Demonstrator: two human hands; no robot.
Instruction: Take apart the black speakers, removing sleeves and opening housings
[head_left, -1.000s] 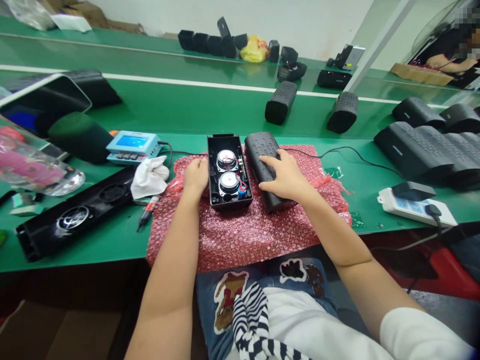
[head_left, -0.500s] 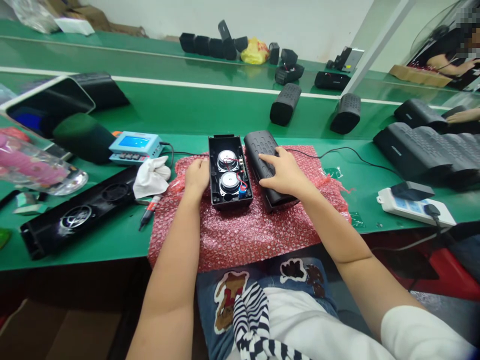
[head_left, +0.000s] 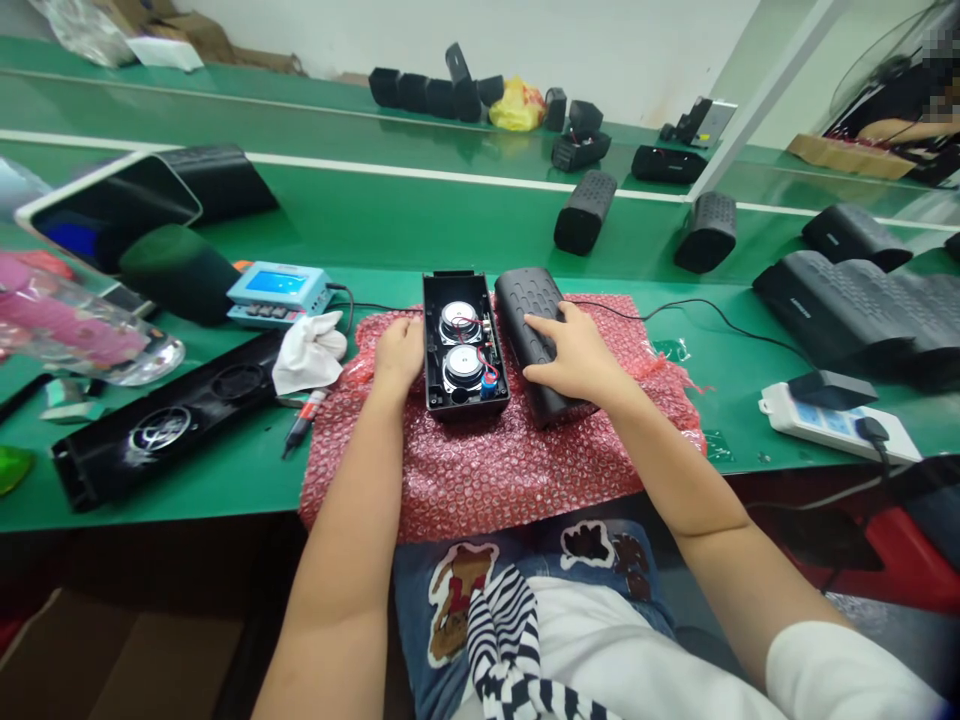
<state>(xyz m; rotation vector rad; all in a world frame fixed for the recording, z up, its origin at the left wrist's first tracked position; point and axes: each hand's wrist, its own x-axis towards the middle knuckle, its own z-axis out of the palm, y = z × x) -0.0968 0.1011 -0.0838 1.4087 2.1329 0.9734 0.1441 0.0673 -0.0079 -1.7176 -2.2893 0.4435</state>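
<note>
An opened black speaker housing (head_left: 466, 405) lies on red bubble wrap (head_left: 517, 480), showing two round silver drivers (head_left: 462, 362), red wires and a blue part (head_left: 490, 382). Against the housing's left side is my left hand (head_left: 400, 355), its fingers curled and partly hidden; whether it grips anything cannot be made out. Just to the right lies a black speaker shell (head_left: 525, 300) with a patterned surface, tilted slightly. My right hand (head_left: 574, 355) rests over this shell with its fingers spread and stretched out. Housing and shell lie side by side, close together.
To the left are a blue device with a screen (head_left: 277, 290), a white cloth (head_left: 309, 355), a marker (head_left: 304, 425), a long black speaker panel (head_left: 172, 425) and a clear bottle (head_left: 90, 325). Speakers (head_left: 817, 310) and a power strip (head_left: 836, 425) occupy the right. A cable (head_left: 667, 300) crosses behind.
The whole view has shifted slightly, so things appear a little further right. Both hands keep their places by the housing and shell. At far right, another person's hand has left the speakers.
</note>
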